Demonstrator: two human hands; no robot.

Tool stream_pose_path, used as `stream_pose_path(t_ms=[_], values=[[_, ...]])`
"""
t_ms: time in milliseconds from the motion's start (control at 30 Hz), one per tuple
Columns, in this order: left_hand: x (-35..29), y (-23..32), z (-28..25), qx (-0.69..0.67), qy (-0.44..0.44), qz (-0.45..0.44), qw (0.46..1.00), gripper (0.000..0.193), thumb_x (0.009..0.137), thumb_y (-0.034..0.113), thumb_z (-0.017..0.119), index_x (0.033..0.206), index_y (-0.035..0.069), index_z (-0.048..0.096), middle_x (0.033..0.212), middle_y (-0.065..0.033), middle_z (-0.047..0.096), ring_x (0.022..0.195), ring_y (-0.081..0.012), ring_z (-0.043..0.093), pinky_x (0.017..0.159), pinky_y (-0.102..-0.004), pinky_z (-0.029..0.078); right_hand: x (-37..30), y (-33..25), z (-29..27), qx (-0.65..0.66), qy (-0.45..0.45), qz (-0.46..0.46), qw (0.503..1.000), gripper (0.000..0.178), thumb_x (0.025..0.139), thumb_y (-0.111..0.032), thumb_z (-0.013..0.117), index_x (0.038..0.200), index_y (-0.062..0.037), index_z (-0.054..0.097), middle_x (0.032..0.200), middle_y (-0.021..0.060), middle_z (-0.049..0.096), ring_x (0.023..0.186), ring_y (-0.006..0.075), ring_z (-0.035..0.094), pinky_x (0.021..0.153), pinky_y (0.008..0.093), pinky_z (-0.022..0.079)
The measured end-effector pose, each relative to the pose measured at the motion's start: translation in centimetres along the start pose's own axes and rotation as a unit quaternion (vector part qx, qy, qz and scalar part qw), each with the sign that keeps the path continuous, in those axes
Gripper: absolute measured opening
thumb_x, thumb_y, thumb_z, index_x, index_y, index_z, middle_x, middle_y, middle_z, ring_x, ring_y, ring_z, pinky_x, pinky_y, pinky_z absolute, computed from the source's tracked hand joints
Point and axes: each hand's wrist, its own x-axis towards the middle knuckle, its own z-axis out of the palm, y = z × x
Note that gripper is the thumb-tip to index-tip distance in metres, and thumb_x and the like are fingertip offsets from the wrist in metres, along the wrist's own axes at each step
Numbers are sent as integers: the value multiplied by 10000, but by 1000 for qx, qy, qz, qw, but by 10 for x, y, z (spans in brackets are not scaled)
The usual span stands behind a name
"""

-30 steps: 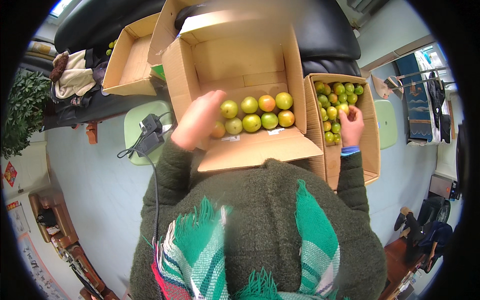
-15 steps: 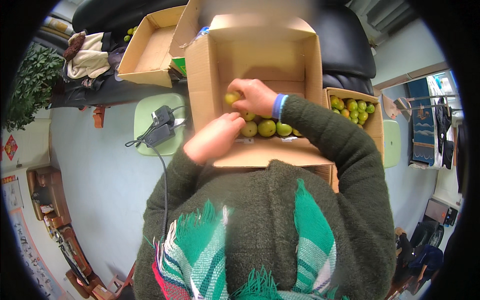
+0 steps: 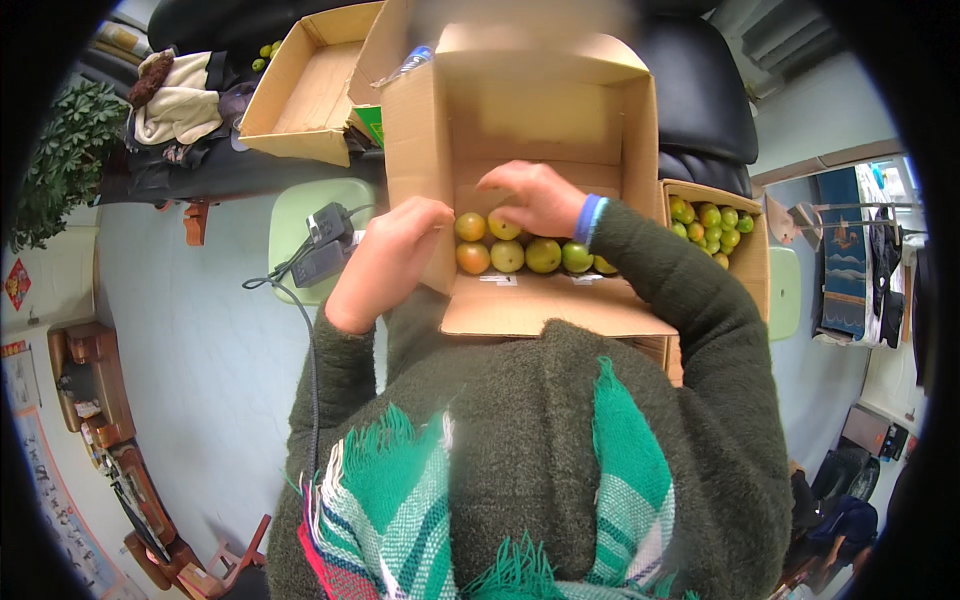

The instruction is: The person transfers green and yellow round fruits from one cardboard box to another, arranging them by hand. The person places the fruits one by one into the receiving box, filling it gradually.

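Note:
An open cardboard box (image 3: 625, 150) stands in front of me, with green and orange-tinged tomatoes (image 3: 507, 255) in rows along its near side. Inside it, my right hand (image 3: 545, 203) is open, index finger and thumb apart. Its thumb is against or just over a yellow-green tomato (image 3: 504, 226) in the second row; an orange-tinged tomato (image 3: 470, 226) lies to the left of that one. My left hand (image 3: 398, 250) is at the box's left wall, fingers together and curled over the edge. Its fingertips are partly hidden.
A second box (image 3: 755, 250) of tomatoes stands at the right. Another cardboard box (image 3: 310, 90) lies at the far left on a black sofa (image 3: 690, 90). A green stool (image 3: 290, 215) at the left carries black adapters (image 3: 325, 245) with a cable running toward me.
My right hand has let go of the tomato it held, now in the second row, and its fingers have spread. My left hand has drawn back leftward from the tomatoes to the box wall.

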Motion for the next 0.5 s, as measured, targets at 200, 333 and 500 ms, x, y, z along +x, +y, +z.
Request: stream_pose_path(t_ms=[200,333,500], values=[[16,-4,32,3,-78,39,996,263,919,-83,650,1175,-21,661,1251,-189,700,1120,-396,702,958,-412,580,-90,-6,-86,74,232,121,962,179,998,-1,732,1176,8,746,1086,68,780,990,117,720,891,262,583],[36,-16,63,44,-142,51,987,366,913,-19,693,1273,4,634,1345,-194,648,1264,-444,608,1058,-467,526,-183,4,-118,91,411,206,884,128,1002,-36,735,1119,1,769,1010,30,785,893,80,698,811,251,573],[46,-30,84,109,-182,18,977,345,912,27,695,1250,-8,635,1302,-211,639,1223,-443,598,1056,-485,519,-297,38,-116,71,533,349,767,155,1001,-59,726,1126,28,755,1015,48,789,912,103,723,824,266,584]])
